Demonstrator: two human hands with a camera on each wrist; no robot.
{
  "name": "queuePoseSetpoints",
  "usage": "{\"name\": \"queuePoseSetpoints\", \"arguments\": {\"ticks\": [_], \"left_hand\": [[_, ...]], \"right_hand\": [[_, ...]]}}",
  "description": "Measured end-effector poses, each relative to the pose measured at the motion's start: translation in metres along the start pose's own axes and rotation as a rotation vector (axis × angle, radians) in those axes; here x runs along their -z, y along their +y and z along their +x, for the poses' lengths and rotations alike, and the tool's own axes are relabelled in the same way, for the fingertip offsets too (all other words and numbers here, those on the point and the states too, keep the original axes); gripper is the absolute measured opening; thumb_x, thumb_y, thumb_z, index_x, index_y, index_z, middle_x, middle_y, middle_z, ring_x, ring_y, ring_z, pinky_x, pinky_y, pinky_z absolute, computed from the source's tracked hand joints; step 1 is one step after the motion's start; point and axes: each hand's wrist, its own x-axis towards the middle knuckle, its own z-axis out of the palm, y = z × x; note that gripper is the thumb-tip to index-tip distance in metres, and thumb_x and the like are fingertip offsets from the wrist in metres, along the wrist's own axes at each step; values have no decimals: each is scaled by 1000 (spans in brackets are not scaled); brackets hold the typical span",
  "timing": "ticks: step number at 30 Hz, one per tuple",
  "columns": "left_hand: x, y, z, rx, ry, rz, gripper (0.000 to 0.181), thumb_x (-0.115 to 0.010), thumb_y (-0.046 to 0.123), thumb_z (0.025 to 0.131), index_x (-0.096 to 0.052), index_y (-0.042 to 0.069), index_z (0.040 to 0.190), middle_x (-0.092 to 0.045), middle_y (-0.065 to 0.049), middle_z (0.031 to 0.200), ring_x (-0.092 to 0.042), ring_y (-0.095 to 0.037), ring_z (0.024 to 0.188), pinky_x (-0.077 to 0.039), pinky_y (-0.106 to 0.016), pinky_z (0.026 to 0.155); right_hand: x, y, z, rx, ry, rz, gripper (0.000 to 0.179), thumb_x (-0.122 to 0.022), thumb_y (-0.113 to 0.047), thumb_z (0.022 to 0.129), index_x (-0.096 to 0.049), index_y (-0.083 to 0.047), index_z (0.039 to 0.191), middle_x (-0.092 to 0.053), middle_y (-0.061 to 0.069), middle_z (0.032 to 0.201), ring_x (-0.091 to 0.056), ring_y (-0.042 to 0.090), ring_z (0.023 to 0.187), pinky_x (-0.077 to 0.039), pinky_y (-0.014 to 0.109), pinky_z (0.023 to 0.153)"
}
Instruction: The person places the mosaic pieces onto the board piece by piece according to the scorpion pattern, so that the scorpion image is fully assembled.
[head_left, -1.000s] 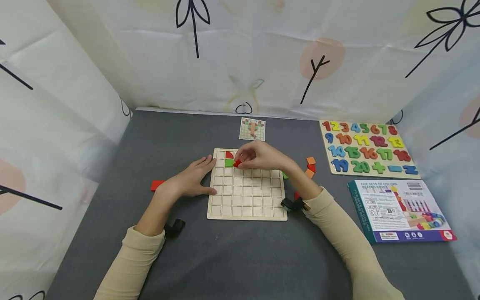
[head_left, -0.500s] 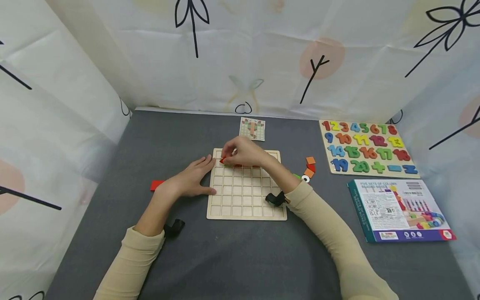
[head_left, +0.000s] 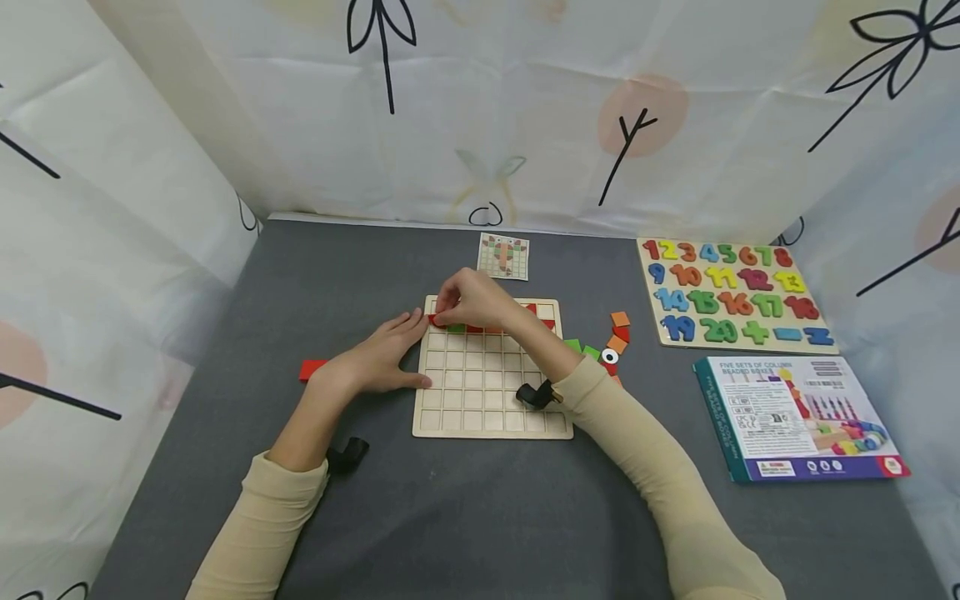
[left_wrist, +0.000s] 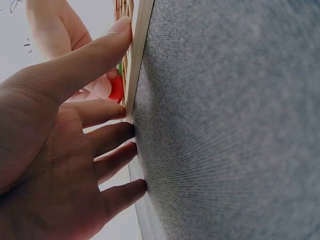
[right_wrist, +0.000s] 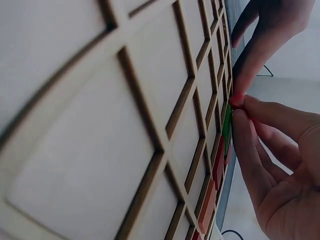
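Observation:
A small red tile (right_wrist: 237, 100) is pinched between the thumb and index finger of my right hand (head_left: 477, 302), over the far left corner of a wooden grid board (head_left: 492, 425). Right beside it on the board lies a green tile (right_wrist: 227, 127), with red and orange tiles farther along the same side in the right wrist view. My left hand (head_left: 381, 357) lies against the board's left edge, fingers spread and straight, its thumb (left_wrist: 95, 59) on the rim. My right hand covers part of the far rows in the head view.
Behind the board is a small pattern card (head_left: 504, 257). Loose orange tiles (head_left: 620, 319), with green and red ones and a white ring-shaped piece (head_left: 610, 356), lie to its right. A red tile (head_left: 311, 369) is at left. A number puzzle (head_left: 738, 349) and box (head_left: 810, 417) stand right.
My right hand has moved left across the board with the red tile, to the far left corner. More of the loose tiles at right now show. My left hand has stayed put.

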Motion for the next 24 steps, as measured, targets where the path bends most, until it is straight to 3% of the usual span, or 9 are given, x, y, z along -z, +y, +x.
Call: {"name": "queuePoseSetpoints", "arguments": {"ticks": [9, 24], "left_hand": [[-1, 0, 1, 2, 2, 10, 105, -80, 38, 99, -17, -3, 172, -10, -27, 181, -9, -50, 169, -19, -66, 135], [-1, -2, 0, -2, 4, 5, 105, -80, 39, 99, -17, -3, 172, -10, -27, 181, -8, -50, 169, -19, -66, 136]], "right_hand": [[0, -2, 0, -36, -12, -84, 10, -81, -18, 98, -83, -11, 90, -80, 4, 85, -68, 12, 74, -52, 22, 70], [0, -4, -7, -30, -34, -128, 11, -83, -19, 96, -83, -9, 94, -80, 5, 85, -68, 12, 74, -52, 23, 71]]}}
